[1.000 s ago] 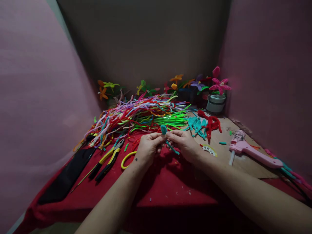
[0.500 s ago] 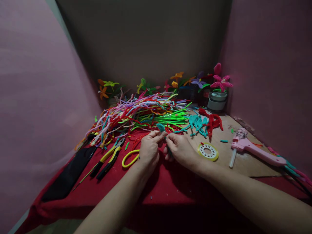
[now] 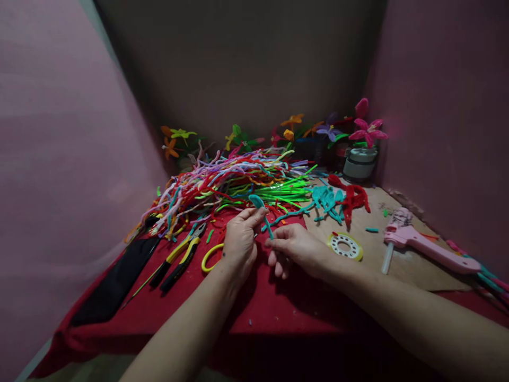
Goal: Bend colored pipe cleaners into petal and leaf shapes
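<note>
Between my hands is a teal pipe cleaner, its upper end bent into a leaf-like loop and its tail running down to the right. My left hand pinches it just below the loop. The fingertips of my right hand are closed on the tail's lower end. Yellow-handled scissors lie left of my left hand, their blades hidden behind it. A group of teal pipe cleaner pieces and red pipe cleaner shapes lie beyond my right hand.
A large heap of coloured pipe cleaners covers the back. Pliers and a black flat object lie left. A yellow tape roll and pink glue gun rest on a board. Pipe cleaner flowers stand behind.
My right hand has moved slightly down and away from my left, so the teal tail now shows between them. The whole view has shifted slightly.
</note>
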Demonstrator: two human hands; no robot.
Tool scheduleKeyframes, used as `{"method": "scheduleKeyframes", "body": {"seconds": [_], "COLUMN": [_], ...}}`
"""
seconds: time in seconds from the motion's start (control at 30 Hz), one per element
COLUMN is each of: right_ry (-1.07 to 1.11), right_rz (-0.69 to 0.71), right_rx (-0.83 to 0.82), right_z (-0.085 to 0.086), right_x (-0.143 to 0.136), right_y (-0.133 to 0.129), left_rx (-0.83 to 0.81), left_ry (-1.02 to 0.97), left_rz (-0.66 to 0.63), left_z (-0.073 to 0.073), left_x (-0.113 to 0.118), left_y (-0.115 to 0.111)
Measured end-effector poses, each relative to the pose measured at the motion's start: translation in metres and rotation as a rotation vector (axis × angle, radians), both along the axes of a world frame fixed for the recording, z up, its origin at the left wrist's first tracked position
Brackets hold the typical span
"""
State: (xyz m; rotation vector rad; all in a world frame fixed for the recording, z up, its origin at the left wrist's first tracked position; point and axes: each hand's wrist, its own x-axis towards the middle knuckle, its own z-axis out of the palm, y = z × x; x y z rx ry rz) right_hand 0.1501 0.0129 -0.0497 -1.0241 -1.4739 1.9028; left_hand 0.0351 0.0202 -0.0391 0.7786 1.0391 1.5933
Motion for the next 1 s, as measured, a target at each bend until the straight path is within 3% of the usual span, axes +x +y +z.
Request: {"method": "scheduleKeyframes", "body": {"seconds": [0.1, 0.23, 0.47, 0.73, 0.87, 1.0], "right_ry": [-0.059, 0.141, 0.247, 0.387, 0.313, 0.164], "right_rz": [-0.213, -0.381, -0.377, -0.414, -0.362, -0.382], "right_rx": [0.252, 0.494, 0.291, 0.018, 0.086, 0.250], "right_z": [0.002, 0.004, -0.006, -0.010, -0.008, -0.004], "right_x": [0.005, 0.010, 0.015, 0.014, 0.015, 0.017], "right_y": [0.007, 0.014, 0.022, 0.029, 0.028, 0.027], "left_rx": [-0.004, -0.029, 0.067, 0.015, 0.050, 0.004], "left_ry": [0.082, 0.277, 0.553, 0.505, 0.572, 0.675], "left_rz": [0.009, -0.123, -0.250, -0.259, -0.264, -0.299], "left_z": [0.001, -0.001, 0.001, 0.002, 0.002, 0.013], "left_x": [-0.002, -0.004, -0.006, -0.004, -0.003, -0.016], "left_y": [-0.001, -0.004, -0.008, -0.008, -0.007, -0.010]}}
